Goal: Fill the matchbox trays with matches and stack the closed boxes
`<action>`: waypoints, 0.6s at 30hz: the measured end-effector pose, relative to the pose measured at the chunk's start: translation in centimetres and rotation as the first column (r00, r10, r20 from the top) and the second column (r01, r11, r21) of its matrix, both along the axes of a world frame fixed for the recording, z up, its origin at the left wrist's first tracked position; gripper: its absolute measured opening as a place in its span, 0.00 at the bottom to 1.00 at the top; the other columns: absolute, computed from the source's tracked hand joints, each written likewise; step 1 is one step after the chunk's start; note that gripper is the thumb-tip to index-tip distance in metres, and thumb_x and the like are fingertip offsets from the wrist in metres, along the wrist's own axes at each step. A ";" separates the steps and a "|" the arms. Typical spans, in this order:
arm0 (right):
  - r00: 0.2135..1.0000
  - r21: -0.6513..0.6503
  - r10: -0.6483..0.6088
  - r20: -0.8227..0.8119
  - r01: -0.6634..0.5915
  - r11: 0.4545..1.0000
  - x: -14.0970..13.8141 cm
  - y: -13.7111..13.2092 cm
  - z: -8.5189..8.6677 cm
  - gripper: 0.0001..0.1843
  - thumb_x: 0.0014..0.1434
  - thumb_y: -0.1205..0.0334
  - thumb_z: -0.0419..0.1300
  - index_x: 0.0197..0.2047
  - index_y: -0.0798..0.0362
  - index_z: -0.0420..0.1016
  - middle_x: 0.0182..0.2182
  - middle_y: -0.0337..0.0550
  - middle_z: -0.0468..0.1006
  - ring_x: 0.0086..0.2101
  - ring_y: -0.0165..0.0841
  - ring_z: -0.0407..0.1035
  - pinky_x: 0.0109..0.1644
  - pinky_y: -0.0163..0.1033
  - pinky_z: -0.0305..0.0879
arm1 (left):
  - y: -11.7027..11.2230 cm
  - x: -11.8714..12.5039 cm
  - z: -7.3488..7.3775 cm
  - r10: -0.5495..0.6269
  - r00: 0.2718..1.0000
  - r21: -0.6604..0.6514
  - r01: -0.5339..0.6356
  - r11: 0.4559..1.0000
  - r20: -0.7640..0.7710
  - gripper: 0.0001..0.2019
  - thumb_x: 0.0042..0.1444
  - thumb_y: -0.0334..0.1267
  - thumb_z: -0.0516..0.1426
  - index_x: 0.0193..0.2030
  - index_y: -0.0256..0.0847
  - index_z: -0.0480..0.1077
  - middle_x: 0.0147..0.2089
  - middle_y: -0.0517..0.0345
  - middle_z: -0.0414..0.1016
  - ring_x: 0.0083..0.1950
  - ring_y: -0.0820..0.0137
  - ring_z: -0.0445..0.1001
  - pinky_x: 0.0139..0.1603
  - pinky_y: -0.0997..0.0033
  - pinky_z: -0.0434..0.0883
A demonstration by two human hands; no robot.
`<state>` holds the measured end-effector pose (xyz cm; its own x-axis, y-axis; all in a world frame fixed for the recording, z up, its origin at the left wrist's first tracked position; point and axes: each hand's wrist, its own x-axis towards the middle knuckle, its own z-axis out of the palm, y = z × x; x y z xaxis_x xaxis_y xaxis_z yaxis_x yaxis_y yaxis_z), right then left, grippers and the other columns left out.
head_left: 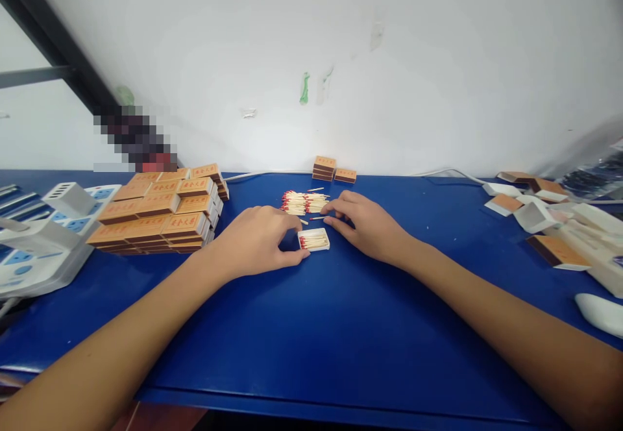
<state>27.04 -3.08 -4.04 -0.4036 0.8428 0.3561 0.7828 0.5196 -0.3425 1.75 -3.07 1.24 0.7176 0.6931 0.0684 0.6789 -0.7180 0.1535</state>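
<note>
A small white matchbox tray [327,245] with red-headed matches lying in it sits on the blue table. My left hand [257,239] grips its left end, thumb on the near side and fingers on the far side. Just beyond the tray, my right hand [357,223] pinches a single match [317,218] between thumb and fingertips, its red head pointing left. Behind both hands lies a loose pile of matches [305,202], with heads mostly to the left. One stray match [304,221] rests between the pile and the tray.
Closed matchboxes [158,207] are stacked at the left, beside a white power strip [53,265]. A few more matchboxes [324,167] stand against the wall. On the right are scattered box sleeves and trays [559,251] and a white object [601,313].
</note>
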 end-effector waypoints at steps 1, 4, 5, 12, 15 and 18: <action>1.000 -0.006 -0.005 0.003 0.005 1.000 0.0 0.1 -0.2 0.09 0.70 0.62 0.59 0.50 0.51 0.78 0.39 0.45 0.73 0.39 0.38 0.69 0.43 0.42 0.65 | 0.0 0.0 0.0 0.000 1.000 0.002 0.000 1.000 0.002 0.13 0.59 0.50 0.63 0.40 0.42 0.79 0.27 0.62 0.73 0.26 0.71 0.66 0.29 0.68 0.52; 1.000 0.008 -0.022 0.015 0.022 1.000 -0.3 0.1 -0.3 0.09 0.70 0.62 0.59 0.50 0.51 0.79 0.39 0.45 0.73 0.39 0.38 0.69 0.43 0.42 0.64 | 0.0 0.0 0.0 -0.007 1.000 0.005 0.007 1.000 0.009 0.13 0.59 0.50 0.63 0.41 0.42 0.79 0.27 0.62 0.74 0.26 0.71 0.67 0.29 0.68 0.52; 1.000 0.015 -0.024 0.019 0.024 1.000 -0.4 0.0 -0.3 0.09 0.71 0.62 0.59 0.50 0.51 0.79 0.39 0.45 0.73 0.40 0.38 0.69 0.43 0.42 0.64 | 0.0 0.0 0.0 -0.010 1.000 0.002 0.010 1.000 0.011 0.13 0.59 0.50 0.63 0.41 0.42 0.79 0.27 0.62 0.74 0.26 0.71 0.67 0.29 0.68 0.53; 0.999 -0.008 -0.020 -0.025 0.020 1.000 -0.8 0.1 -0.3 0.05 0.71 0.65 0.58 0.41 0.52 0.74 0.36 0.43 0.73 0.38 0.37 0.68 0.41 0.41 0.62 | 0.1 -0.1 0.0 -0.006 1.000 -0.011 0.006 1.000 0.018 0.13 0.60 0.50 0.63 0.41 0.43 0.80 0.26 0.61 0.74 0.26 0.71 0.66 0.29 0.68 0.51; 1.000 -0.013 -0.021 0.017 0.021 1.000 -0.9 0.1 -0.2 0.05 0.71 0.65 0.57 0.40 0.52 0.72 0.38 0.45 0.74 0.39 0.38 0.67 0.42 0.41 0.62 | 0.2 -0.1 0.0 -0.014 1.000 -0.009 0.014 1.000 0.023 0.13 0.60 0.50 0.63 0.41 0.42 0.79 0.27 0.62 0.74 0.25 0.71 0.66 0.29 0.68 0.51; 0.998 -0.012 -0.014 0.056 0.014 1.000 -0.9 -0.4 0.2 0.06 0.72 0.65 0.55 0.41 0.52 0.71 0.39 0.46 0.74 0.40 0.39 0.68 0.43 0.42 0.63 | 0.3 -0.1 -0.1 -0.003 1.000 -0.020 0.003 1.000 0.029 0.13 0.59 0.50 0.63 0.41 0.43 0.80 0.27 0.62 0.74 0.26 0.71 0.66 0.29 0.68 0.52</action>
